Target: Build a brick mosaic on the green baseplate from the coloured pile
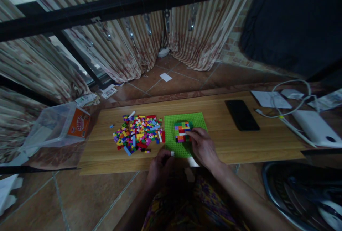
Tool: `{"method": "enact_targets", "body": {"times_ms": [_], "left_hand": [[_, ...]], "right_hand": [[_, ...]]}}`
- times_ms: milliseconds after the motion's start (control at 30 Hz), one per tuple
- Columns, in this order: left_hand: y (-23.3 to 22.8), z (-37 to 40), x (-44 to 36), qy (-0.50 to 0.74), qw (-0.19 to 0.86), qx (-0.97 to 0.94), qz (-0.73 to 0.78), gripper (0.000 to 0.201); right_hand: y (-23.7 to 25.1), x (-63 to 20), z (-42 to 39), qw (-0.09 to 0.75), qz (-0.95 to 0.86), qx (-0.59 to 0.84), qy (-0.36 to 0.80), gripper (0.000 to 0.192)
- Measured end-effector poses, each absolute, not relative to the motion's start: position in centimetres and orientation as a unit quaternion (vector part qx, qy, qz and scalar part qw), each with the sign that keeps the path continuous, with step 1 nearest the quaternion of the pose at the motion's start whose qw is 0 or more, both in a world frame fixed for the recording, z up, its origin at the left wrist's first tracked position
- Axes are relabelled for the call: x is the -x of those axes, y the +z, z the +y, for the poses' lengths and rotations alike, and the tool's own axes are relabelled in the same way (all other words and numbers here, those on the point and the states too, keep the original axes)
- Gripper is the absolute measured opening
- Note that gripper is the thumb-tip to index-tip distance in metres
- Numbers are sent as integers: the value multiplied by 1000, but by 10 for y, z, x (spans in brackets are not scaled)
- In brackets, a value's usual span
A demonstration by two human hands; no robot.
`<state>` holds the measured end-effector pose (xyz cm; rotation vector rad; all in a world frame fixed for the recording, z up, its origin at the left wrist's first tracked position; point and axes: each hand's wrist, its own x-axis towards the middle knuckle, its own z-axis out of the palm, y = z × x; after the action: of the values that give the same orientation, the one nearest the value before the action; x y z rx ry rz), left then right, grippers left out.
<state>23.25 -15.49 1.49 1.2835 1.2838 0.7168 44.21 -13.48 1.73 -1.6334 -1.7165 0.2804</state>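
A green studded baseplate (198,119) lies on the wooden board, with a small block of multicoloured toy bricks (181,129) built up on its middle. My right hand (204,147) reaches over the plate from the right, its fingers pinched on a white brick (184,134) at the built block. Whether that brick is pressed down or just held there, I cannot tell. My left hand (160,165) is closed near the plate's lower left corner, a small white brick (172,153) between its fingertips. Left of the plate spreads a heap of loose bricks (140,135) in many colours.
A black phone (242,115) lies on the wooden board (219,152), right of the plate. Farther right are a white cable (310,88), papers and a white device (317,127). A clear plastic box (53,122) with an orange label stands at left. A dark metal bar (120,6) crosses beyond.
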Motion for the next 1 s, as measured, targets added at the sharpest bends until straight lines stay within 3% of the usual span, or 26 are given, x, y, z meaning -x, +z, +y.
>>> {"method": "enact_targets", "body": {"times_ms": [200, 367, 567, 767, 1000], "left_hand": [[28, -156, -241, 319, 568, -541, 532, 22], [45, -155, -253, 319, 605, -509, 523, 16], [55, -153, -265, 337, 690, -428, 477, 21], [54, -154, -269, 328, 773, -328, 432, 34], [50, -157, -269, 297, 762, -355, 452, 39]], "right_hand": [[30, -433, -166, 461, -584, 625, 235, 29], [35, -416, -192, 454, -544, 604, 365, 26], [37, -410, -197, 451, -526, 575, 435, 34], [40, -415, -193, 451, -523, 590, 418, 41], [44, -418, -193, 427, -582, 596, 351, 30]]}}
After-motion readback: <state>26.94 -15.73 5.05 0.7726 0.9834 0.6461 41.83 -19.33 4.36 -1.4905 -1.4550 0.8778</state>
